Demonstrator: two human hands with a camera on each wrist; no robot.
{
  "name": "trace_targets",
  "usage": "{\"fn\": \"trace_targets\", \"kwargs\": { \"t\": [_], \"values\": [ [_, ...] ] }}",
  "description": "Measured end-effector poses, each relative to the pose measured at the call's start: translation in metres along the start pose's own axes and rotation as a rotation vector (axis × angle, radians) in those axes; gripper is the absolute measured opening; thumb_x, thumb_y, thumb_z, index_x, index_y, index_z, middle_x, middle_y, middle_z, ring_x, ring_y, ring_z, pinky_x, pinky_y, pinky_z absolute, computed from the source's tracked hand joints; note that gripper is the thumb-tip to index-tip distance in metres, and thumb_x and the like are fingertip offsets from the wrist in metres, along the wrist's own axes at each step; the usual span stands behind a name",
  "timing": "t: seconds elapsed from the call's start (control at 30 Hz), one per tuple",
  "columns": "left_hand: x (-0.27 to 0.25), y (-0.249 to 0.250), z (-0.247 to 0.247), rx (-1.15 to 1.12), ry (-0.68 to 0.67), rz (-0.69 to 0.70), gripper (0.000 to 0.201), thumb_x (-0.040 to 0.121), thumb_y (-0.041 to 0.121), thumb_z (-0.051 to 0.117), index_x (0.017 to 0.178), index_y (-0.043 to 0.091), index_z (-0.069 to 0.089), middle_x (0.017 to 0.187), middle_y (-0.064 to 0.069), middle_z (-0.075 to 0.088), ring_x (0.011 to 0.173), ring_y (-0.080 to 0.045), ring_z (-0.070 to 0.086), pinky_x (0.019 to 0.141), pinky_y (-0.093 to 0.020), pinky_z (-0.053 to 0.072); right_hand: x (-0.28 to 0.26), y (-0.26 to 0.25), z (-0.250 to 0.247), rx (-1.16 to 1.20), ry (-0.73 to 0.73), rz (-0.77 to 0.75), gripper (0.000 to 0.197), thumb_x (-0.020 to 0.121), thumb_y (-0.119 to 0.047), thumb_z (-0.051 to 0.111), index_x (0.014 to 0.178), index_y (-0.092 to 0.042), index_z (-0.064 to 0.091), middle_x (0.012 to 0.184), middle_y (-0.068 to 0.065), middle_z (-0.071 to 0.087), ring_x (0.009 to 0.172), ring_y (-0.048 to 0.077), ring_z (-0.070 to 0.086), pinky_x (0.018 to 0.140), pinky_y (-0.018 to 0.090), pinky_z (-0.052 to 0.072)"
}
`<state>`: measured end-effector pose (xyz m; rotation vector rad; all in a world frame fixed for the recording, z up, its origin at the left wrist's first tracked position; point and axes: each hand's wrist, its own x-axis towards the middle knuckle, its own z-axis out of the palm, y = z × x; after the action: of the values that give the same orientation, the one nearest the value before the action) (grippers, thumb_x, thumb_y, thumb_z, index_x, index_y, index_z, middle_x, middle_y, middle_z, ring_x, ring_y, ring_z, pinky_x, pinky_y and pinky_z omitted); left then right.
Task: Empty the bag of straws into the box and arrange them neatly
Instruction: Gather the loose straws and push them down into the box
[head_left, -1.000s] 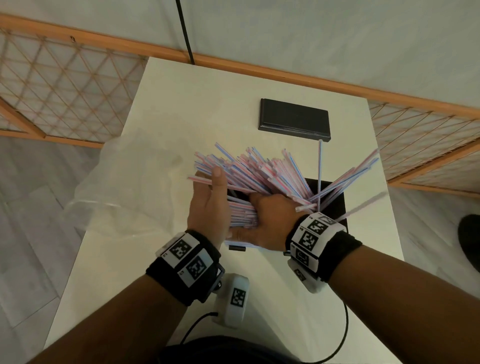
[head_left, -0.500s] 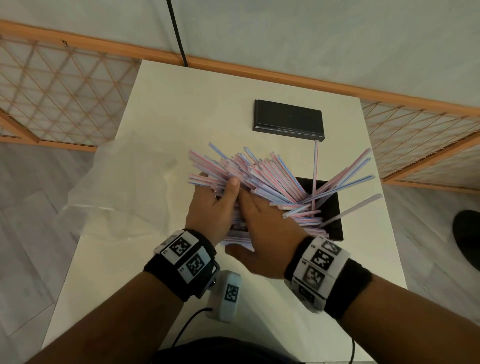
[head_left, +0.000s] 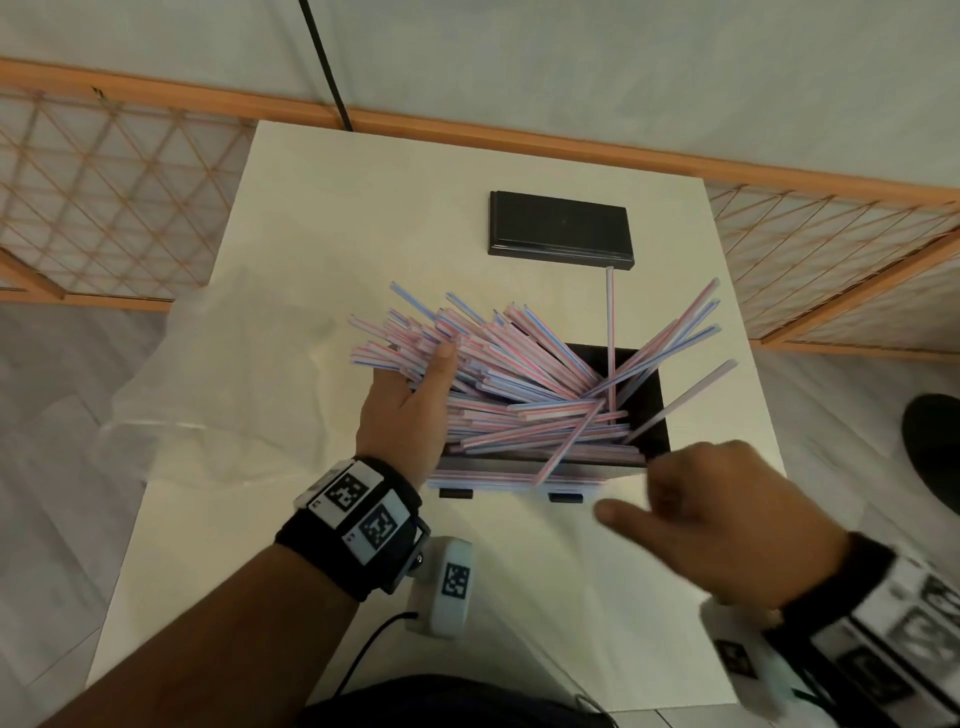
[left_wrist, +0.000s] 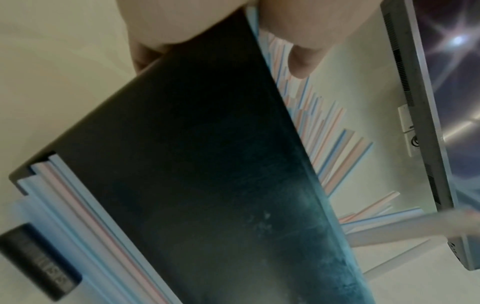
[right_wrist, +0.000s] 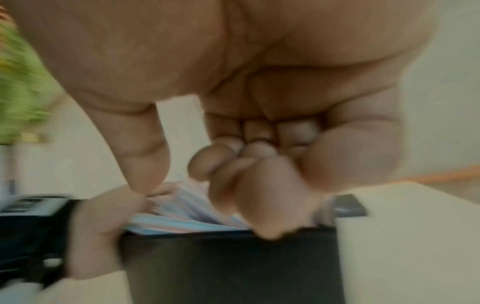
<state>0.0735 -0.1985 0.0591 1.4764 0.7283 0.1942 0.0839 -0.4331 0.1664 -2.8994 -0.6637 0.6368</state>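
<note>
A heap of pink-and-blue striped straws (head_left: 519, 379) lies across the open black box (head_left: 652, 410), fanning out past its left end, with a few leaning up over the right wall. My left hand (head_left: 405, 410) grips the left part of the bundle, thumb on top, fingers hidden beneath. The left wrist view shows the box's dark wall (left_wrist: 207, 164) with straws (left_wrist: 327, 148) behind it. My right hand (head_left: 727, 514) hovers blurred at the box's near right corner, fingers (right_wrist: 259, 164) curled, thumb out, holding nothing. A few straws (head_left: 509, 477) lie along the box's front.
The empty clear plastic bag (head_left: 223, 395) lies crumpled on the left of the white table (head_left: 363, 208). A flat black lid (head_left: 561, 226) sits at the back. Wooden lattice panels (head_left: 104, 192) flank the table; a cable runs off the near edge.
My right hand has let go of the straws and pulled back toward me and to the right. My left hand has stayed on the bundle. More straws now lie down in the box.
</note>
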Motion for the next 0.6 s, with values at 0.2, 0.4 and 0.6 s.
{"fn": "trace_targets", "kwargs": {
  "t": [0.2, 0.4, 0.6],
  "values": [
    [-0.006, 0.009, 0.001, 0.001, 0.016, -0.037, 0.088, 0.067, 0.085, 0.053, 0.133, 0.028, 0.063, 0.130, 0.012, 0.067, 0.127, -0.015, 0.060, 0.118, -0.043, 0.041, 0.025, 0.064, 0.007, 0.188, 0.047, 0.393, 0.119, 0.054, -0.087, 0.056, 0.144, -0.012, 0.036, 0.141, 0.010, 0.053, 0.123, 0.027, 0.055, 0.098, 0.037, 0.044],
    [-0.007, 0.019, -0.001, -0.034, 0.069, 0.027, 0.078, 0.091, 0.068, 0.058, 0.152, 0.020, 0.048, 0.143, 0.008, 0.060, 0.135, -0.011, 0.054, 0.122, -0.041, 0.037, 0.059, 0.055, -0.004, 0.439, 0.038, 0.045, 0.130, 0.045, -0.056, 0.090, 0.151, -0.027, 0.021, 0.135, -0.027, 0.033, 0.119, -0.020, 0.031, 0.093, -0.005, 0.020],
    [-0.002, 0.032, 0.000, -0.147, 0.067, 0.025, 0.107, 0.069, 0.079, 0.052, 0.155, 0.016, 0.044, 0.155, 0.002, 0.052, 0.144, -0.013, 0.047, 0.125, -0.043, 0.032, 0.082, 0.032, 0.009, 0.375, -0.002, -0.021, 0.173, 0.025, -0.060, 0.097, 0.151, -0.038, -0.018, 0.161, -0.004, 0.023, 0.147, 0.018, 0.028, 0.120, 0.044, 0.026]
  ]
}}
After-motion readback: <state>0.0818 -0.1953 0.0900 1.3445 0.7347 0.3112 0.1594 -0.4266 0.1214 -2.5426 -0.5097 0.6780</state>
